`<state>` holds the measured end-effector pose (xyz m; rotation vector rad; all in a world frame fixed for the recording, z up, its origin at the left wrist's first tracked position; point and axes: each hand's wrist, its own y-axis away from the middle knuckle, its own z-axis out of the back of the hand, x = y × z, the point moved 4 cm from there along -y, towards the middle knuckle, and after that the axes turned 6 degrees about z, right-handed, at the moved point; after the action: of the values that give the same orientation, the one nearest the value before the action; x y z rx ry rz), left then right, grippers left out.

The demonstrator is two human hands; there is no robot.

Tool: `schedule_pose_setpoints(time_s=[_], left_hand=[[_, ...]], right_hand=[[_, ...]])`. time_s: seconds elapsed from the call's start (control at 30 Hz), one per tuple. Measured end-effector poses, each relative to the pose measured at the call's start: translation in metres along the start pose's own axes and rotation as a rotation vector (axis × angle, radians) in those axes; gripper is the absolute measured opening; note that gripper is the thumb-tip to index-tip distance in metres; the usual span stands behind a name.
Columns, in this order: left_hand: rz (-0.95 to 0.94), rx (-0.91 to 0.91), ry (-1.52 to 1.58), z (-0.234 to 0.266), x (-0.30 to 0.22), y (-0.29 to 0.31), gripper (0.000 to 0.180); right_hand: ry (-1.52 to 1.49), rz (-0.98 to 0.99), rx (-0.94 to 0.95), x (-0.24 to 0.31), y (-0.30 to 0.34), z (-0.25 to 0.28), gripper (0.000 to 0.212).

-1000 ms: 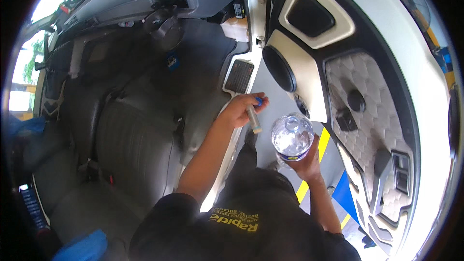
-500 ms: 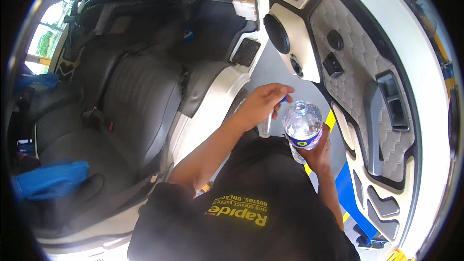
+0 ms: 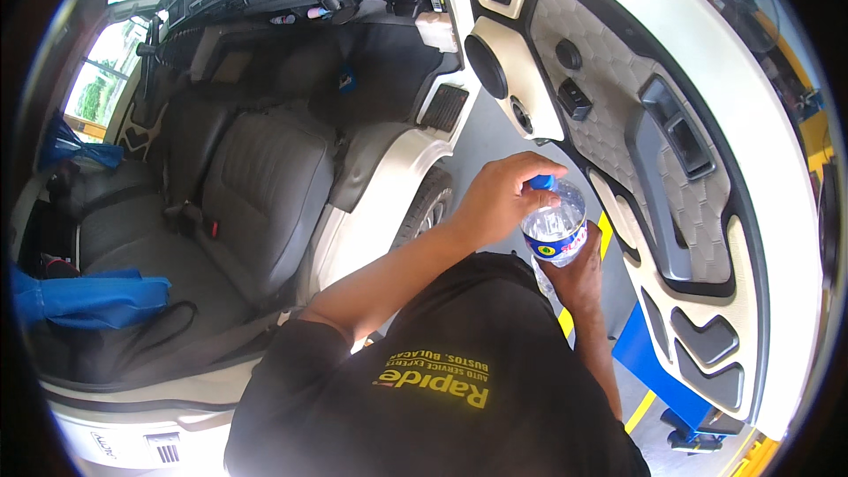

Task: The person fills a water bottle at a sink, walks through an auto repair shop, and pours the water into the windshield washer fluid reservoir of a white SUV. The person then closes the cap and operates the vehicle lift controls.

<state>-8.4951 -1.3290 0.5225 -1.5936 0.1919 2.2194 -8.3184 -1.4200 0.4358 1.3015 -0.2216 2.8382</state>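
Forearm (image 3: 411, 267) angled toward two o'clock, the left hand (image 3: 511, 194) pinches a blue cap (image 3: 541, 183) over a clear bottle (image 3: 558, 223) the right hand (image 3: 579, 276) grips.

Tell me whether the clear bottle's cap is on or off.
Cannot tell: the left hand holds the blue cap at the top of the clear bottle, but its grip hides whether it is seated.

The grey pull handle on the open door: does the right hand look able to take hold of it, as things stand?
Probably not: the right hand is occupied, holding the clear bottle. The way from it to the grey pull handle looks free, so the full grip seems the main obstacle.
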Motion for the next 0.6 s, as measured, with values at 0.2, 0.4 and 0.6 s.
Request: schedule_pose_setpoints(time_s=[0.2,0.4,0.6], left_hand=[[-0.116,0.025,-0.342,0.001,0.007,-0.006,0.043],[-0.169,0.062,-0.673,0.005,-0.004,-0.001,0.041],[-0.491,0.036,-0.505,0.002,-0.026,0.014,0.026]], right_hand=[[0.068,-0.005,-0.041,-0.01,0.019,-0.001,0.085],[0.074,-0.006,-0.04,0.0,0.025,0.004,0.084],[-0.227,0.03,0.067,0.012,0.019,0.013,0.084]])
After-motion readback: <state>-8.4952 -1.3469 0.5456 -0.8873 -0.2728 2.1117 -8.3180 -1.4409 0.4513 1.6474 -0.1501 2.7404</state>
